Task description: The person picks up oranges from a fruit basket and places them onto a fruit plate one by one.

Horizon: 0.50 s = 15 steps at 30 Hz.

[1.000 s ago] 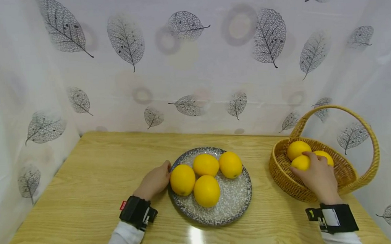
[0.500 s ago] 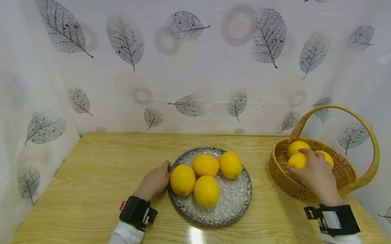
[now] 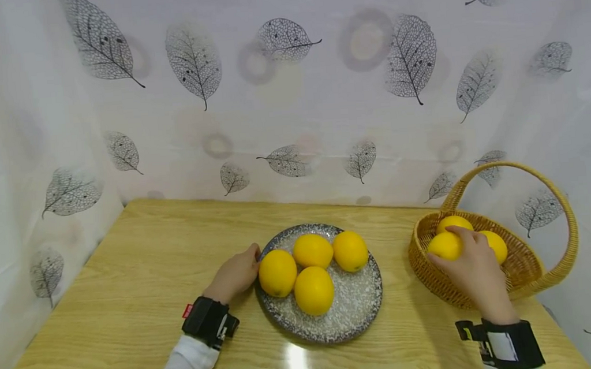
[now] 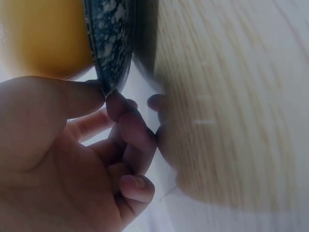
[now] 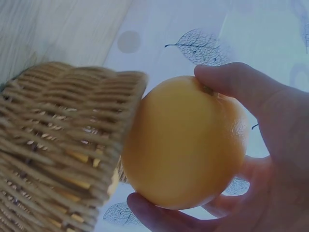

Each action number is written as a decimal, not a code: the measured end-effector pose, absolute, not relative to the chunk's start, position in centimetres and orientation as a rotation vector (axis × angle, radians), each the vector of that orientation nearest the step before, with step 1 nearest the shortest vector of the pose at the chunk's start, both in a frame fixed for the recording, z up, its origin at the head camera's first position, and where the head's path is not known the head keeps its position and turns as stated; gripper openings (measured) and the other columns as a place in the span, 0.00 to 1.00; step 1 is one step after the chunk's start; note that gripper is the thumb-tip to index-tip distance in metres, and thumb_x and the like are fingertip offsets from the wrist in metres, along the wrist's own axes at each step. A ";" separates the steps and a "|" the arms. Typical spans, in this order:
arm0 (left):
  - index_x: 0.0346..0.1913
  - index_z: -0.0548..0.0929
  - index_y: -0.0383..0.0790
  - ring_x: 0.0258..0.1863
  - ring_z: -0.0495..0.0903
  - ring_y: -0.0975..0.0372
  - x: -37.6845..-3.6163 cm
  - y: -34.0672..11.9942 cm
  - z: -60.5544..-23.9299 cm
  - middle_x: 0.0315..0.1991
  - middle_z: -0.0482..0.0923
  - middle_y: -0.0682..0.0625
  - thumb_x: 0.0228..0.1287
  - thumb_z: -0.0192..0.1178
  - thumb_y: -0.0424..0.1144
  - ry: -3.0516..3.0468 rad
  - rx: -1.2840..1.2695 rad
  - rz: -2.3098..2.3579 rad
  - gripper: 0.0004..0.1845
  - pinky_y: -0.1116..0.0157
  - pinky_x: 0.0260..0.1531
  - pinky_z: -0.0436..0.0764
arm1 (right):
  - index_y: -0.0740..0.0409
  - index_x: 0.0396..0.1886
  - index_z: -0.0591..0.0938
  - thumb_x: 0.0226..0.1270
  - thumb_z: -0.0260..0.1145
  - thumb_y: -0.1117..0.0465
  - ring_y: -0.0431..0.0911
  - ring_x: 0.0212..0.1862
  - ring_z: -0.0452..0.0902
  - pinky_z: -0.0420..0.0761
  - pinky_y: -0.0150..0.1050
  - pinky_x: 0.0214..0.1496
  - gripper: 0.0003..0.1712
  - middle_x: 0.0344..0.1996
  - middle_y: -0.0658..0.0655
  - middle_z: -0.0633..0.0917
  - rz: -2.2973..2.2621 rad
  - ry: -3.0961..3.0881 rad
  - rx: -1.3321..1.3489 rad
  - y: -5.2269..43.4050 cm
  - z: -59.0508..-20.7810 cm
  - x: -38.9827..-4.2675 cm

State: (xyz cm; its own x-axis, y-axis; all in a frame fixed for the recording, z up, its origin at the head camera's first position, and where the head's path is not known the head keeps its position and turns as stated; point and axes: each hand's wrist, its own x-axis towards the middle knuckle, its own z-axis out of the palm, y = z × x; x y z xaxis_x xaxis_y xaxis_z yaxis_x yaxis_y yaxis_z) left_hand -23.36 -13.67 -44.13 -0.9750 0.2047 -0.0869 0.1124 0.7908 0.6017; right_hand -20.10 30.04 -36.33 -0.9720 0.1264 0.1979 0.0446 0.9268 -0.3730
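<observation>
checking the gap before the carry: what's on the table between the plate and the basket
Nothing: in the head view only a bare strip of wooden table separates the speckled plate from the wicker basket. The right hand grips an orange above the basket's inside.

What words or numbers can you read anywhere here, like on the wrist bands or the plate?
None can be read.
Left wristband: a small red tag, too small to read.
Right wristband: a white patch, blank or too blurred to tell.
Plate, basket, oranges and leaf-print curtain: no writing.
</observation>
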 end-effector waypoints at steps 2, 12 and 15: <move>0.50 0.74 0.38 0.27 0.72 0.57 -23.4 -13.7 -44.2 0.30 0.78 0.47 0.79 0.50 0.37 2.835 0.248 0.935 0.07 0.62 0.30 0.70 | 0.65 0.71 0.68 0.63 0.72 0.42 0.70 0.48 0.72 0.76 0.55 0.36 0.46 0.59 0.81 0.67 0.561 -2.862 -0.108 29.7 -36.2 -20.0; 0.50 0.74 0.39 0.28 0.72 0.57 -23.4 -13.7 -44.3 0.31 0.78 0.46 0.79 0.50 0.37 2.831 0.234 0.938 0.07 0.62 0.30 0.70 | 0.65 0.72 0.68 0.65 0.72 0.44 0.71 0.54 0.69 0.77 0.63 0.44 0.44 0.64 0.81 0.64 0.669 -2.868 0.017 28.5 -35.7 -20.0; 0.50 0.74 0.38 0.28 0.73 0.56 -23.4 -13.6 -44.3 0.31 0.78 0.46 0.78 0.50 0.37 2.830 0.236 0.935 0.06 0.62 0.30 0.70 | 0.63 0.73 0.67 0.65 0.72 0.44 0.71 0.56 0.68 0.76 0.64 0.46 0.45 0.65 0.81 0.63 0.708 -2.883 0.039 28.1 -35.8 -19.9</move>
State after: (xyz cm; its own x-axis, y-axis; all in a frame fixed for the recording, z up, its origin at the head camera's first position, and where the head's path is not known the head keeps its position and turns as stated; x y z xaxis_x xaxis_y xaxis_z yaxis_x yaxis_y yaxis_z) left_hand -23.40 -13.64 -44.26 -0.9761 0.1959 -0.0937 0.1016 0.7932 0.6005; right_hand -19.88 28.08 -35.83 -0.9848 0.0157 0.1729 -0.0662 0.8868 -0.4573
